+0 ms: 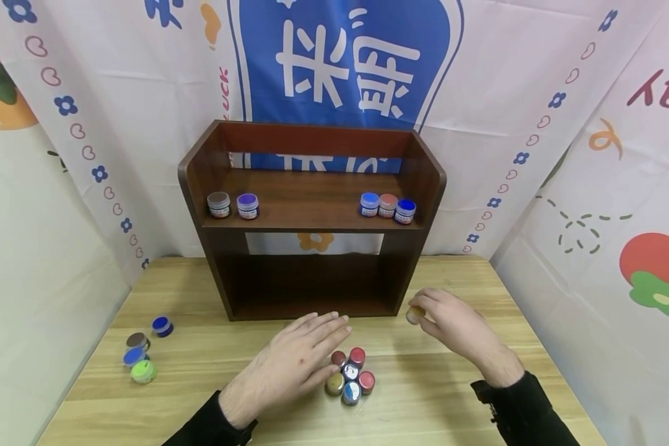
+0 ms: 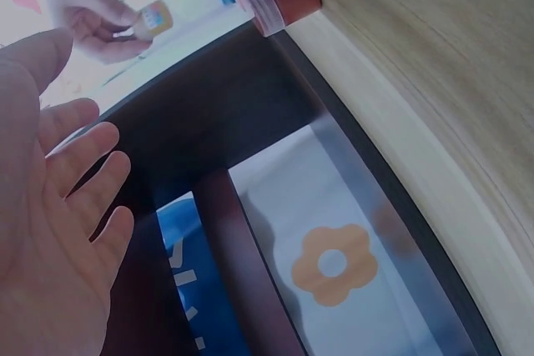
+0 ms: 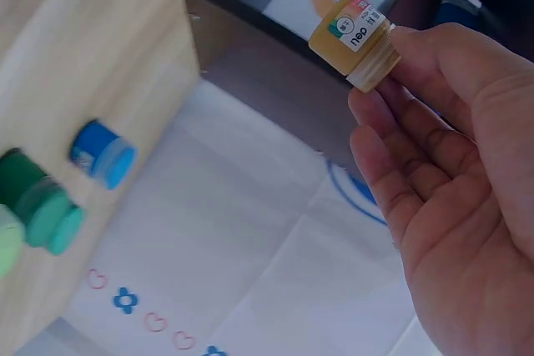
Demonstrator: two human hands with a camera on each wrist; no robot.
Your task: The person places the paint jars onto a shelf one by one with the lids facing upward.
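My right hand [image 1: 454,325] pinches a small ochre paint jar [image 3: 350,35] by its lid end, between thumb and fingertips, right of the shelf. In the right wrist view the jar is tilted, its printed label showing. My left hand [image 1: 295,356] holds nothing; its fingers are extended, palm down, in front of the shelf. Close beside that thumb is a cluster of paint jars on the table, among them an olive-yellow jar [image 1: 335,384], a dark red jar [image 1: 338,358] and a blue jar [image 1: 352,393].
A dark brown two-tier shelf [image 1: 312,220] stands at the table's back. Its upper tier bears a grey jar [image 1: 219,204] and a purple jar [image 1: 248,206] at left, with three more at right. Several jars, including a green one [image 1: 143,371], sit on the table's left side.
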